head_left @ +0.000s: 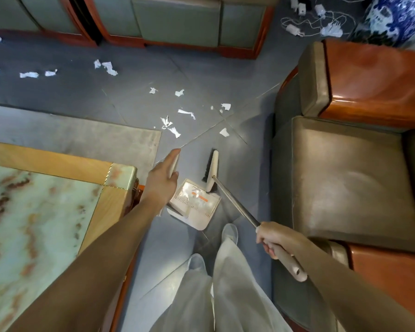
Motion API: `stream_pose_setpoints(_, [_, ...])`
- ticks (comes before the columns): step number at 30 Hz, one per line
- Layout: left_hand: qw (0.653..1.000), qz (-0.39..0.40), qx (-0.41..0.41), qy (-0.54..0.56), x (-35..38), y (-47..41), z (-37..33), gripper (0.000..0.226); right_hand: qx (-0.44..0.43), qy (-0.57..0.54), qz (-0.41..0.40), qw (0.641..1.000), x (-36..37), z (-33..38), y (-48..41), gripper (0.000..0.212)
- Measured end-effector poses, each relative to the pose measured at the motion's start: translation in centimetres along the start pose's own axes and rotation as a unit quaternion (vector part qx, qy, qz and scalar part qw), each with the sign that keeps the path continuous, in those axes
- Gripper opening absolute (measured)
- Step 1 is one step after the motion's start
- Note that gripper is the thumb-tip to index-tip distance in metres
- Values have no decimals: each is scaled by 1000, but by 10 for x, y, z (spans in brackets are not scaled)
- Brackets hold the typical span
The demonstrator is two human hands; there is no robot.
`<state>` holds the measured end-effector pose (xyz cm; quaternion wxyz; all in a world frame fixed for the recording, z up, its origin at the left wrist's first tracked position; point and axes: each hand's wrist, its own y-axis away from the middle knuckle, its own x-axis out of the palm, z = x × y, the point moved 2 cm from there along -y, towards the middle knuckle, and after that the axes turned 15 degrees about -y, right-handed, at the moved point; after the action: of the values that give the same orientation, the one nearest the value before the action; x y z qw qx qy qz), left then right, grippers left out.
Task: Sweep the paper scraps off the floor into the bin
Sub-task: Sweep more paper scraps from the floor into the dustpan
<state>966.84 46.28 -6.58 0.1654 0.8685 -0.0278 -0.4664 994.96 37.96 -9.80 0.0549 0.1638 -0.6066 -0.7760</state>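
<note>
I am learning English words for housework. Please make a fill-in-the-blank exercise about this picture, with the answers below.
1. The ____ hand grips the long handle of the broom.
2. The other hand holds the upright handle of the white ____.
3. The paper scraps lie on the ____, beyond the broom head.

Missing words: right; dustpan; floor.
</note>
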Motion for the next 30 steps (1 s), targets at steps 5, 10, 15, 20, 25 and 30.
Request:
stream_pose_setpoints(5, [1000, -5, -3, -7, -1, -2, -3, 54, -80, 193, -53, 977, 10, -6, 3, 9])
stream_pose_setpoints(10, [1000, -4, -3, 13, -5, -2, -1, 54, -76, 380, -32, 921, 10, -7, 20, 33])
stream_pose_setpoints(15, [1000, 8, -2, 22, -1, 4, 4, 53, -76, 336, -72, 936, -14, 13, 66, 41])
stream_pose_setpoints(20, [999, 20, -14, 42, -6, 0, 9, 54, -123, 369, -84, 918, -13, 24, 64, 57])
stream_pose_setpoints(25, [999, 13, -5, 30, -7, 2, 11, 53, -116, 334, -85, 931, 20, 30, 36, 50])
stream_pose_setpoints(30, [1000, 10, -11, 23, -5, 1, 10, 55, -94, 387, -35, 916, 29, 17, 41, 40])
